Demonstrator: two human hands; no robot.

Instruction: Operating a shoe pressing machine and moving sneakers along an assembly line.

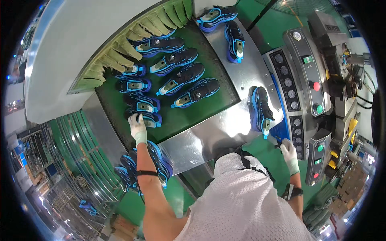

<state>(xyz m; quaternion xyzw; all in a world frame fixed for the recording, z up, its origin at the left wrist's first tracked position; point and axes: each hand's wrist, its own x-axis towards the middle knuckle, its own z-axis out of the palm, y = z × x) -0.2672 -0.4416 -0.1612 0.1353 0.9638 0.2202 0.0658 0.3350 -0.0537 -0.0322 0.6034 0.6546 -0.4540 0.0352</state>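
Note:
My left hand point(138, 127), in a white glove, curls its fingers over the end of a black and blue sneaker point(152, 119), nearest in the left row on the green conveyor belt point(177, 125). The fingers partly hide that end. My right hand point(288, 153), also gloved, is low at the right beside the control panel. Its fingers are bent together at a small dark piece too unclear to name. Left of it, a single sneaker point(262, 108) rests on the metal table edge point(209, 134).
More sneakers point(197, 93) lie in two rows on the belt, beneath a green fringed curtain point(155, 24). Two sneakers point(235, 40) sit on the far metal ledge. Several shoes point(160, 160) are beside my left forearm. Control boxes point(307, 76) with gauges and buttons stand at the right.

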